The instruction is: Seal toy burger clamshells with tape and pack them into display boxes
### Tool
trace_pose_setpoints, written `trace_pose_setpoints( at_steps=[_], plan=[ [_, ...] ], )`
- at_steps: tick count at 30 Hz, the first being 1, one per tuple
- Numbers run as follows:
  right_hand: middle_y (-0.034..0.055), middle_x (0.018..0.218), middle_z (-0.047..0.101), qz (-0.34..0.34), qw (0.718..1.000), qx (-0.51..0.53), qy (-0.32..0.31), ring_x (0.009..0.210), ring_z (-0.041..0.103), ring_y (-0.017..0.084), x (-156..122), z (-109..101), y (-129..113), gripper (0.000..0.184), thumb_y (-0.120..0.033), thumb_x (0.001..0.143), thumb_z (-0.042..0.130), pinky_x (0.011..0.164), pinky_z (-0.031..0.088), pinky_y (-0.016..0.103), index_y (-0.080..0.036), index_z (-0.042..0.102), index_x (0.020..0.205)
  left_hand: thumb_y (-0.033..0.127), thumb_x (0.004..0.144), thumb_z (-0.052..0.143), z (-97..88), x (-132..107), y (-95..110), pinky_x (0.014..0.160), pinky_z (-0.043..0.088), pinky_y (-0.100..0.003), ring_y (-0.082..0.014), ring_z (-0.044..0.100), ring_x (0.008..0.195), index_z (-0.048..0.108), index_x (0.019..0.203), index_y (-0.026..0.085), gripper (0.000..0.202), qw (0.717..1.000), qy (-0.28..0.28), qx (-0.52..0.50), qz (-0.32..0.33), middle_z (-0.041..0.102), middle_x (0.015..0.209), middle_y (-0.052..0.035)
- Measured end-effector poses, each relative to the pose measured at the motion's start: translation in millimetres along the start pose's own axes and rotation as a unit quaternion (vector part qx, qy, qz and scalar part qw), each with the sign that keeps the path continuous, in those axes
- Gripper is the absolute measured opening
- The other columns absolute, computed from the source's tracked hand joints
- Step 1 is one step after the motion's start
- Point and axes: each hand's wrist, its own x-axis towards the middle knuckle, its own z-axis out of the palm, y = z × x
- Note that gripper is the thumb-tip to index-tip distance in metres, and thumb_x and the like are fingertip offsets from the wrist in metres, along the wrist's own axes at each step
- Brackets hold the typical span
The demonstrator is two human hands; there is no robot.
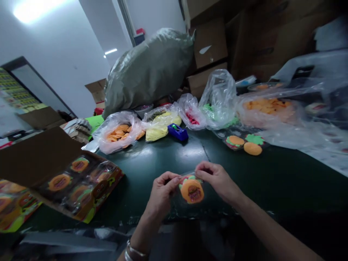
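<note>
Both hands pinch the upper corners of a clear plastic pouch (192, 190) that holds a toy burger with an orange bun, green and red layers and a dark printed label. My left hand (162, 190) grips its left corner between thumb and fingers. At the top right corner, my right hand (217, 179) is closed on the pouch the same way. The pouch hangs just above the table's front edge. Right of the hands lie loose toy pieces: an orange bun half (252, 148), a green lettuce-shaped piece (255, 139) and a stacked burger (235, 141).
An open display box (89, 185) of packed toy burgers stands left, another box (20, 206) beyond it. Along the back are plastic bags of orange pieces (119, 133), yellow sheets (157, 133), red and green parts, and a blue tape dispenser (177, 132). A large sack (152, 69) rises behind.
</note>
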Motion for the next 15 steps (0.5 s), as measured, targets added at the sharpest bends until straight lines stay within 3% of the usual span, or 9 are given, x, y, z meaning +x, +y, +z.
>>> trace_pose_setpoints(
  at_steps=[4, 10, 15],
  plan=[
    [-0.0036, 0.065, 0.052, -0.041, 0.999, -0.005, 0.031, 0.061, 0.047, 0.013, 19, 9, -7, 0.026, -0.044, 0.081, 0.058, 0.057, 0.039, 0.024, -0.019, 0.057, 0.073, 0.038, 0.053, 0.086, 0.0, 17, 8, 0.044, 0.025, -0.016, -0.0036, 0.034, 0.046, 0.066, 0.068, 0.013, 0.035, 0.995, 0.053, -0.068, 0.053, 0.048, 0.05, 0.0068],
    [-0.0062, 0.059, 0.036, -0.051, 0.991, -0.035, 0.122, 0.054, 0.034, 0.012, -12, 26, 16, 0.039, -0.052, 0.089, 0.047, 0.05, 0.031, 0.023, -0.021, 0.044, 0.065, 0.039, 0.051, 0.088, 5.5, 15, -1, 0.043, 0.026, -0.015, -0.0025, 0.034, 0.046, 0.066, 0.069, 0.013, 0.038, 0.987, 0.088, -0.12, 0.064, 0.048, 0.054, 0.007],
    [-0.0065, 0.057, 0.03, -0.064, 0.988, -0.024, 0.136, 0.052, 0.028, 0.011, -26, 32, 30, 0.045, -0.055, 0.092, 0.041, 0.047, 0.027, 0.023, -0.022, 0.036, 0.06, 0.036, 0.048, 0.09, 12.0, 4, -11, 0.043, 0.03, -0.013, -0.002, 0.037, 0.046, 0.067, 0.068, 0.013, 0.039, 0.979, 0.102, -0.17, 0.041, 0.052, 0.056, 0.0061]
  ],
)
